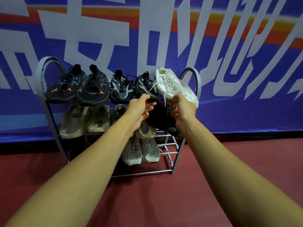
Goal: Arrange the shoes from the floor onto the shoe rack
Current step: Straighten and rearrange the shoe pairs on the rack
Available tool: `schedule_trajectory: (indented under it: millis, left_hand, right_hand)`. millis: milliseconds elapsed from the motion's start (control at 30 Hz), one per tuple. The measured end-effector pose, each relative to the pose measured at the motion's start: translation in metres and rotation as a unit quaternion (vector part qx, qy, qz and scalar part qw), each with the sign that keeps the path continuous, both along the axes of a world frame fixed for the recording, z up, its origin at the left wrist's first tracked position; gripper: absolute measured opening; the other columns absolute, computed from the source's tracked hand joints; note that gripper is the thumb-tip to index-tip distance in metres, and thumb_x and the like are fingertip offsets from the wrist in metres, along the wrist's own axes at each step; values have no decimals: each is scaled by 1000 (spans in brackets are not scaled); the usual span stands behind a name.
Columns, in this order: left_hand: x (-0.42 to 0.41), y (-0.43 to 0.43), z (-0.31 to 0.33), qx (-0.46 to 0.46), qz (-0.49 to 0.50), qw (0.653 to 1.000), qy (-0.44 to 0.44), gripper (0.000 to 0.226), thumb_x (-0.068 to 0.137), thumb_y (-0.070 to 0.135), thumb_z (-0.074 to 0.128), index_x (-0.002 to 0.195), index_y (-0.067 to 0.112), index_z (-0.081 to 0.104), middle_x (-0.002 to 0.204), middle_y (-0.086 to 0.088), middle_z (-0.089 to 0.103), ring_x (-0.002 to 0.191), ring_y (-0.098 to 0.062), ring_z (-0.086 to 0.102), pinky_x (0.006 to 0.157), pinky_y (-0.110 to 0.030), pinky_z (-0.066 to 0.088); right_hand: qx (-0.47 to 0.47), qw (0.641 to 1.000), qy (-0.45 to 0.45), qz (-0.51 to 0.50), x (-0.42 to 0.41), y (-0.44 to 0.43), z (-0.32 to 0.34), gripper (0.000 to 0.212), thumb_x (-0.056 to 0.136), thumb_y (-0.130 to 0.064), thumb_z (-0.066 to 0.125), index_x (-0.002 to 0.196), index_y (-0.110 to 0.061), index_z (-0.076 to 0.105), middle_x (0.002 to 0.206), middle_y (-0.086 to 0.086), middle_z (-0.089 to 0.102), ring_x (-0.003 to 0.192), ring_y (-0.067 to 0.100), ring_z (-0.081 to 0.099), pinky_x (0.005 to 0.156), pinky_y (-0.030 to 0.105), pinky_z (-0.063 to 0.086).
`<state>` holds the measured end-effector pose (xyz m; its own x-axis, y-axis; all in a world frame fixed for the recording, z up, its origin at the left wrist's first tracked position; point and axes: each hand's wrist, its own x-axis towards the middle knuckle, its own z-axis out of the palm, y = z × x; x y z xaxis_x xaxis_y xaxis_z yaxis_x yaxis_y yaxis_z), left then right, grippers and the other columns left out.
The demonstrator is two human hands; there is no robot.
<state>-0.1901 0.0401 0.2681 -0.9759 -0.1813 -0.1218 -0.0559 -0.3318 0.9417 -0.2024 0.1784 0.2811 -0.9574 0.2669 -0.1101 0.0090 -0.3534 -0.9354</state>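
Fingers of our left grip (141, 108) were apart, thumb touching a black shoe (146, 86) at its toe; our right grip (183, 106) was clamped on the white shoe (167, 84) at its toe. Beyond, that shoe sat at the right end of the shoe rack (147, 172), on the top shelf. We judged it light and soft-sided; the stiffer sole seemed the surer hold.

Tilted white lace-up shoes (168, 86) at the top tier's right end — grey metal shoe rack (147, 172).

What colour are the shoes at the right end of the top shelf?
The shoes are white, laces included; head view shows them best.
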Motion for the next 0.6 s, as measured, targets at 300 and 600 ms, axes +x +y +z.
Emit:
schedule_trajectory:
  millis: [300, 600]
  left_hand:
    - [-1, 4, -4, -2, 15, 1000, 17, 15, 97, 27, 57, 88, 17, 64, 82, 1, 74, 69, -7, 58, 57, -21, 38]
    - [-6, 2, -8, -48, 36, 997, 40, 16, 96, 28, 55, 90, 17, 65, 85, 1, 73, 69, -7, 56, 57, -21, 39]
  right_hand:
    - [-39, 999, 12, 22, 7, -3, -2, 14, 85, -10, 59, 73, -8, 65, 81, 14, 68, 42, 5, 35, 39, 17, 24]
    - [-28, 999, 17, 25, 5, -2, -8, 11, 83, -14, 61, 78, -7, 67, 80, 12, 66, 41, 5, 35, 35, 17, 26]
